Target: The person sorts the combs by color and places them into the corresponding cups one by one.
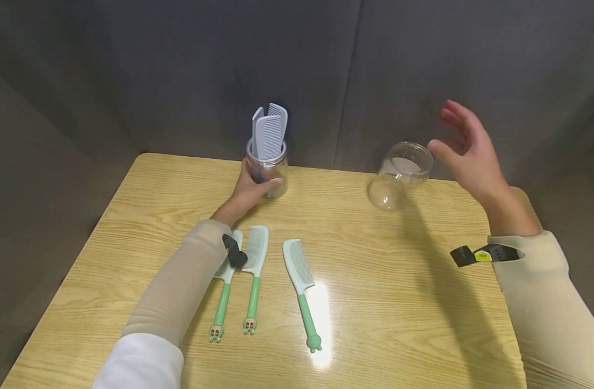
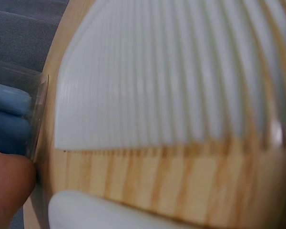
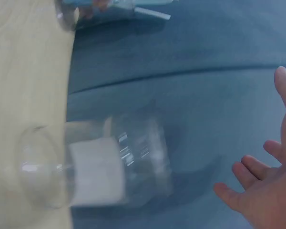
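Right hand (image 1: 467, 148), fingers spread wide, hovers just right of the empty jar (image 1: 400, 174); left hand (image 1: 252, 189) grips the comb jar (image 1: 269, 172).

Three green-handled combs (image 1: 299, 286) are laid side by side on the wooden table (image 1: 399, 302), teeth ends pointed toward the far edge. Grey padded walls (image 1: 180, 70) are seen behind.

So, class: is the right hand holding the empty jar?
No: in the head view the right hand hovers open beside the empty jar, its fingers spread and not wrapped round it.
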